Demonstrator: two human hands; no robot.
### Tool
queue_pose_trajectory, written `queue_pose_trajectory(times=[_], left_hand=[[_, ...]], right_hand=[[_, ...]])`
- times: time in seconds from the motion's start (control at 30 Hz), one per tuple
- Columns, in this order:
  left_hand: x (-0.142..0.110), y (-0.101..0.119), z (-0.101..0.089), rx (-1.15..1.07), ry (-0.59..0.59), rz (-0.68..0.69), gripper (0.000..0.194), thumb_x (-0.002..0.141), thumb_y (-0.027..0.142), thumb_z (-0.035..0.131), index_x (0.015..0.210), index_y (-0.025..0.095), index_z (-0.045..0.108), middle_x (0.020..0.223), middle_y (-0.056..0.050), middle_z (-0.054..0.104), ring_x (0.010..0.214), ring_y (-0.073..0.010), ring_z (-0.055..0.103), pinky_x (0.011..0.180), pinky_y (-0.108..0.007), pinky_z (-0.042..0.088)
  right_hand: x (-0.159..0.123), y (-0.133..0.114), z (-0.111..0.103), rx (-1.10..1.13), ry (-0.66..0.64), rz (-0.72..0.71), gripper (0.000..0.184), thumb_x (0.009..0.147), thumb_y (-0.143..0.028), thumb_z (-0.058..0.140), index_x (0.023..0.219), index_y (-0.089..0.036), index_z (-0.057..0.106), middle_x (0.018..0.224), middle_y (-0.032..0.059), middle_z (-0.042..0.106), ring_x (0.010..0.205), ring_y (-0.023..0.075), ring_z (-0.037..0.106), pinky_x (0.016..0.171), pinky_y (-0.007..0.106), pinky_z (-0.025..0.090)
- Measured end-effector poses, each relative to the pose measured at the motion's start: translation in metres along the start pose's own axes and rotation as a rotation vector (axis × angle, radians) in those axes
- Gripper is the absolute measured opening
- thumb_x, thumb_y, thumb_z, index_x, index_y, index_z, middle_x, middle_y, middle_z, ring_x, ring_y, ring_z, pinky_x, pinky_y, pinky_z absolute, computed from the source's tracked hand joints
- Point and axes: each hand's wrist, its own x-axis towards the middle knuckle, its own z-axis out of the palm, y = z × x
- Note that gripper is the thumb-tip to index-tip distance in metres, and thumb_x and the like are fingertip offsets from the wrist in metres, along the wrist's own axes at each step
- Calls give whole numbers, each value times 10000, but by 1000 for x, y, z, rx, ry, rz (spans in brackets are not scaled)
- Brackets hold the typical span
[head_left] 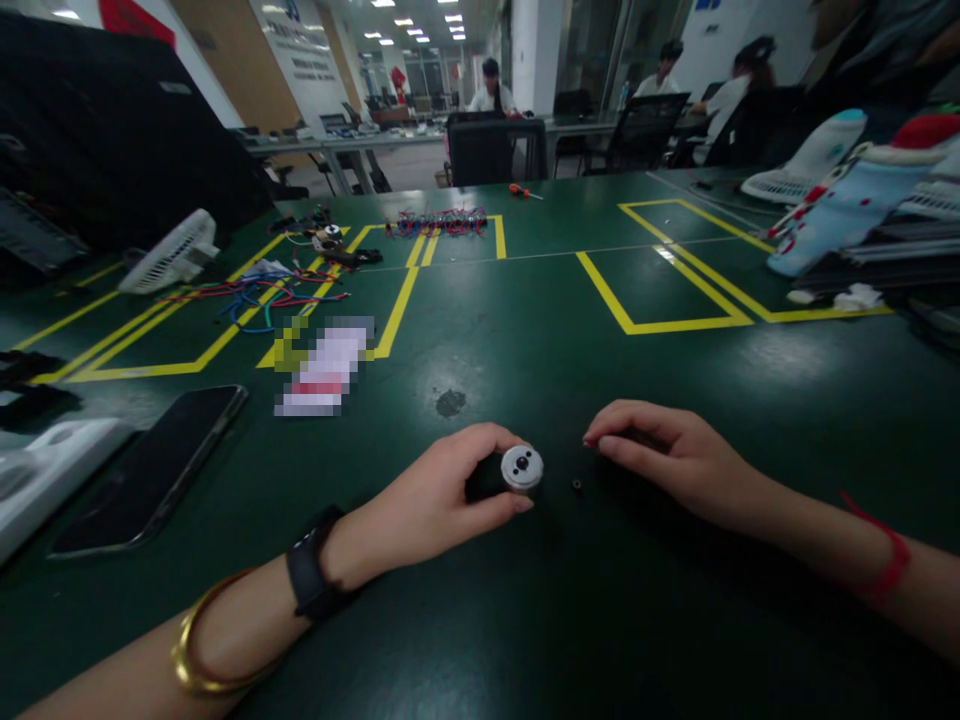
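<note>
Between the thumb and fingers of my left hand (457,480) is a small round motor (523,468), its pale metal face turned up toward me. That face has a dark centre and two dark holes. A tiny black ring-like part (577,486) lies on the green table just right of the motor. Beyond it, my right hand (667,450) rests low over the table with thumb and forefinger pinched together. Whatever is at those fingertips, if anything, is too small to make out.
On the left lie a phone (154,470), a white power strip (60,470) and a blurred-out card (326,368). Wires (262,290) and a small white fan (171,252) sit behind them. An orange screwdriver (523,191) lies far back; a light-blue bottle-like object (832,205) stands right.
</note>
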Motion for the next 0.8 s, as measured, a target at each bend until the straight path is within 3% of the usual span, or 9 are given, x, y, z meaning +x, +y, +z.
queue_pose_trajectory(times=[0.13, 0.27, 0.5, 0.6, 0.8], left_hand=[[0, 0, 0, -5, 3, 3, 308, 846, 270, 672, 1127, 215, 559, 1111, -37, 622, 999, -193, 585, 886, -328, 471], [0, 0, 1, -14, 7, 7, 307, 848, 270, 667, 1130, 211, 562, 1110, -46, 626, 997, -202, 589, 886, -339, 476], [1, 0, 0, -30, 6, 5, 305, 844, 269, 673, 1125, 214, 566, 1117, -49, 628, 1007, -208, 592, 900, -344, 477], [0, 0, 0, -28, 5, 5, 308, 845, 270, 673, 1127, 212, 564, 1114, -47, 628, 1002, -202, 592, 893, -338, 478], [-1, 1, 1, -8, 6, 1, 307, 848, 262, 669, 1129, 214, 555, 1116, -39, 622, 1002, -195, 587, 892, -329, 471]], right_hand=[[3, 10, -2, 362, 195, 127, 121, 870, -337, 628, 917, -241, 685, 890, 9, 680, 822, 138, 625, 751, 270, 475], [4, 13, -1, 444, 206, 143, 141, 834, -328, 672, 905, -208, 694, 866, 27, 687, 799, 144, 632, 740, 279, 489], [3, 7, -1, 272, 180, 124, 185, 843, -364, 649, 928, -204, 687, 887, 38, 686, 820, 166, 643, 751, 304, 509], [2, 3, -1, 135, 111, 96, 175, 864, -372, 617, 923, -219, 679, 893, 26, 680, 833, 168, 640, 742, 298, 504], [0, -2, 2, -178, 24, -109, 119, 886, -232, 561, 942, -220, 665, 998, 44, 647, 945, 182, 615, 839, 332, 491]])
